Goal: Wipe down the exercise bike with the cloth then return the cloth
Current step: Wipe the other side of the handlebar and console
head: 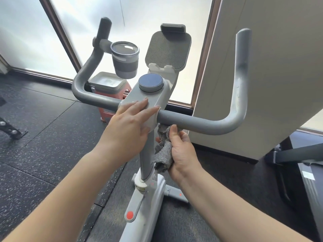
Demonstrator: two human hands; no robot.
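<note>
Cup [125, 62] in bike [150, 102] holder, contents unclear, right hand [181, 152] gripping cloth [163, 151]

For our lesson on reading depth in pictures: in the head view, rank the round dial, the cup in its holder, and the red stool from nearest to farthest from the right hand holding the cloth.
From the right hand, which grips the grey cloth:
1. Round dial, on the console above the hand.
2. Cup, in its holder up on the left handlebar.
3. Red stool, on the floor beyond the bike.
</note>
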